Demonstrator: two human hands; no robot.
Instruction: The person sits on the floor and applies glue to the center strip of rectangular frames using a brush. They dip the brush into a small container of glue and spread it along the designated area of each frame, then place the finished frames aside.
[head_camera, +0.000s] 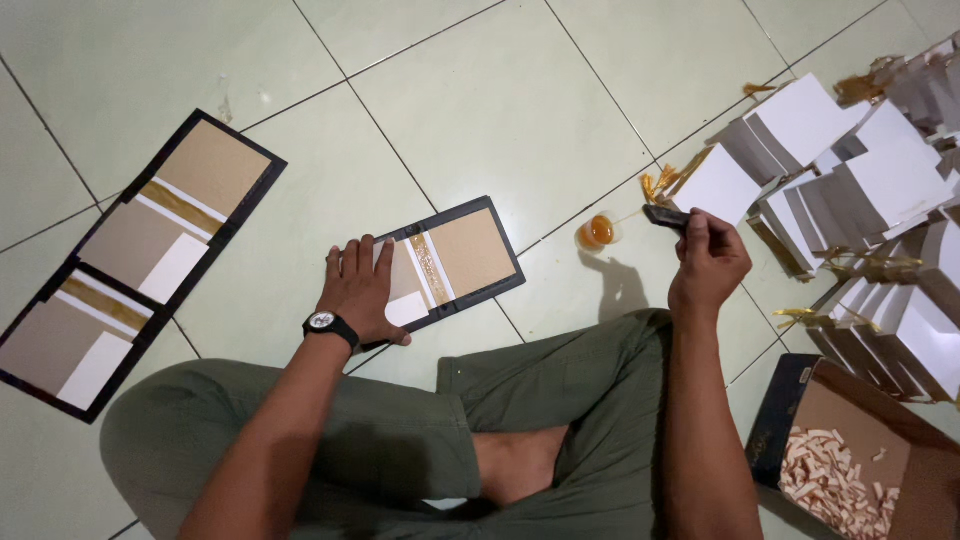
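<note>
The crossed legs in olive green trousers (400, 430) are closest to the camera, with one bare foot (515, 462) showing between them. The person sits on a floor of pale green tiles (480, 90).

The left hand (362, 290) lies flat, fingers spread wide, on the left part of a dark-edged folded card (470, 250) that rests open on the floor just in front of the knees. A black wristwatch (325, 322) is on this wrist. The card has a beige panel, a white panel and a narrow gold strip down its middle.

The right hand (708, 262) is raised over the floor to the right, and its fingers are closed on a small dark brush (664, 216). The tip of the brush points left, near a small clear cup of amber glue (598, 232) standing on the tile; I cannot tell if the tip touches it.

Two more open cards of the same kind (130, 260) lie well apart to the left, one beside the other.

On the right side there is a big pile of white folded cards (860, 190), with gold ribbons between them. In the lower right corner stands a dark box (850, 460), open, with many small pale pieces inside.
</note>
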